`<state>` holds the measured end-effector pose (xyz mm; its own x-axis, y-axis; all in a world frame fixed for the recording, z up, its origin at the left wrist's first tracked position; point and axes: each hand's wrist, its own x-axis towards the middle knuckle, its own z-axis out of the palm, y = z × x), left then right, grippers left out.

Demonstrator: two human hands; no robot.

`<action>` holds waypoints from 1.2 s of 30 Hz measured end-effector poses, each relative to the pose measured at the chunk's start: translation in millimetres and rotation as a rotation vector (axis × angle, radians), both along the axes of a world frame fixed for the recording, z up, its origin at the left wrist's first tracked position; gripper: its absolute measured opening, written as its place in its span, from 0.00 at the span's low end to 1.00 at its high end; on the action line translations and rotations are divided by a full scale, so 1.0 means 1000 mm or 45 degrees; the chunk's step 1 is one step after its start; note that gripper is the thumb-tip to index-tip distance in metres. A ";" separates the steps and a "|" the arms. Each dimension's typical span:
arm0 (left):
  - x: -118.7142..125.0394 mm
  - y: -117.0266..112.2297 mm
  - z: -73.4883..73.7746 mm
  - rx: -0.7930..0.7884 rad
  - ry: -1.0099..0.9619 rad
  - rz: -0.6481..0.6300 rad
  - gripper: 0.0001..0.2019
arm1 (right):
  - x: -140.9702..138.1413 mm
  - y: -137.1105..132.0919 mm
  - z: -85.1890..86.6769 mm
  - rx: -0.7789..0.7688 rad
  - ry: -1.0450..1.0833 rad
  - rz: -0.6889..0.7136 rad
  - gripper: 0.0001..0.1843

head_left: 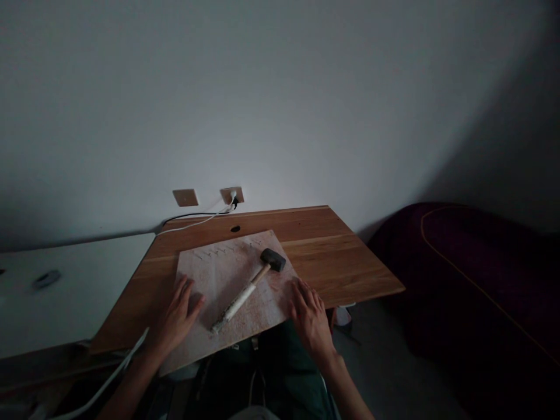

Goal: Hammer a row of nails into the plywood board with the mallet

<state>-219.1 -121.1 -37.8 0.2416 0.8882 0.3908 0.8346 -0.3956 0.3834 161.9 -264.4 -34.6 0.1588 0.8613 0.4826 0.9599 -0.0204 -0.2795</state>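
Observation:
A pale, reddish-stained board [223,280] lies on a wooden desk [341,262] and overhangs its near edge. On the board rests a hammer [249,290] with a black head and a light handle, lying diagonally. A row of small nails [223,252] stands near the board's far edge. My left hand [177,315] lies flat on the board's left side, fingers spread. My right hand [310,318] rests flat at the board's right near corner, fingers stretched out. Neither hand touches the hammer.
Two wall plates sit behind the desk, one socket [231,195] with a plug and white cable [192,224] running left. A white surface [65,286] adjoins the desk on the left. A dark red bed or sofa [472,280] stands to the right.

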 end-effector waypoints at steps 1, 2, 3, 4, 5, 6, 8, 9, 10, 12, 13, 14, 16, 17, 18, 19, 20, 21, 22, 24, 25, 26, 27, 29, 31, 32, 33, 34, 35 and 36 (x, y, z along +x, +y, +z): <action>-0.001 0.001 0.000 0.011 -0.004 -0.014 0.29 | -0.001 0.000 0.002 0.009 0.006 -0.002 0.26; -0.001 0.001 -0.001 0.023 -0.004 -0.029 0.29 | -0.001 0.000 0.004 0.015 0.010 -0.001 0.26; -0.001 0.002 -0.003 0.035 -0.004 -0.042 0.29 | -0.001 0.000 0.005 0.020 0.010 0.004 0.25; -0.001 0.003 -0.004 0.046 -0.006 -0.051 0.29 | -0.001 0.000 0.007 0.024 0.007 0.009 0.25; -0.001 0.004 -0.006 0.054 -0.009 -0.055 0.30 | 0.000 0.000 0.007 0.023 0.000 0.016 0.25; 0.000 0.004 -0.007 0.058 -0.014 -0.051 0.30 | 0.002 0.000 0.008 0.022 -0.014 0.021 0.25; 0.005 0.006 -0.009 0.049 -0.031 -0.034 0.31 | 0.006 -0.002 0.008 0.016 -0.051 0.013 0.26; 0.009 0.006 -0.010 0.034 -0.039 -0.030 0.31 | 0.009 -0.003 0.007 0.011 -0.070 -0.001 0.26; 0.014 0.005 -0.010 0.018 -0.047 -0.031 0.31 | 0.013 -0.004 0.006 0.004 -0.085 -0.021 0.27; 0.027 0.004 -0.010 0.001 -0.065 -0.038 0.30 | 0.024 -0.007 0.004 -0.014 -0.105 -0.057 0.27; 0.035 0.003 -0.010 0.004 -0.078 -0.040 0.30 | 0.031 -0.008 0.003 -0.027 -0.110 -0.065 0.27; 0.044 0.002 -0.011 0.013 -0.089 -0.047 0.30 | 0.039 -0.010 0.002 -0.039 -0.113 -0.069 0.27; 0.065 0.001 -0.012 0.030 -0.105 -0.076 0.30 | 0.056 -0.014 0.001 -0.058 -0.118 -0.088 0.28; 0.076 0.002 -0.013 0.034 -0.108 -0.094 0.30 | 0.066 -0.016 0.001 -0.069 -0.118 -0.110 0.28; 0.089 0.003 -0.014 0.036 -0.113 -0.103 0.30 | 0.076 -0.018 0.001 -0.075 -0.119 -0.133 0.28; 0.101 0.005 -0.015 0.041 -0.118 -0.119 0.29 | 0.086 -0.020 0.001 -0.085 -0.124 -0.150 0.28; 0.114 0.008 -0.016 0.043 -0.126 -0.130 0.28 | 0.096 -0.022 0.001 -0.096 -0.131 -0.166 0.28; 0.128 0.011 -0.017 0.054 -0.132 -0.149 0.28 | 0.106 -0.023 0.001 -0.103 -0.135 -0.185 0.28; 0.142 0.015 -0.018 0.062 -0.138 -0.178 0.28 | 0.117 -0.025 0.001 -0.116 -0.136 -0.198 0.29; 0.171 0.021 -0.018 0.062 -0.149 -0.232 0.27 | 0.139 -0.029 0.000 -0.135 -0.127 -0.233 0.30; 0.185 0.024 -0.018 0.064 -0.157 -0.245 0.27 | 0.150 -0.030 -0.001 -0.143 -0.123 -0.246 0.30; 0.200 0.026 -0.018 0.064 -0.159 -0.256 0.27 | 0.161 -0.031 -0.002 -0.147 -0.121 -0.259 0.31; 0.214 0.027 -0.017 0.057 -0.156 -0.265 0.27 | 0.173 -0.033 -0.003 -0.149 -0.124 -0.271 0.31; 0.241 0.029 -0.016 0.023 -0.145 -0.301 0.28 | 0.197 -0.034 -0.006 -0.151 -0.135 -0.318 0.32; 0.266 0.030 -0.014 -0.015 -0.136 -0.341 0.30 | 0.219 -0.035 -0.007 -0.162 -0.132 -0.391 0.32; 0.277 0.030 -0.012 -0.027 -0.130 -0.353 0.30 | 0.229 -0.035 -0.006 -0.177 -0.127 -0.422 0.32; 0.289 0.030 -0.010 -0.039 -0.124 -0.356 0.31 | 0.239 -0.035 -0.005 -0.199 -0.117 -0.446 0.32; 0.299 0.030 -0.009 -0.052 -0.119 -0.352 0.32 | 0.248 -0.035 -0.004 -0.227 -0.105 -0.457 0.32; 0.309 0.030 -0.007 -0.068 -0.115 -0.346 0.32 | 0.256 -0.034 -0.002 -0.254 -0.086 -0.458 0.33; 0.319 0.031 -0.005 -0.088 -0.113 -0.342 0.32 | 0.263 -0.033 0.000 -0.273 -0.057 -0.456 0.33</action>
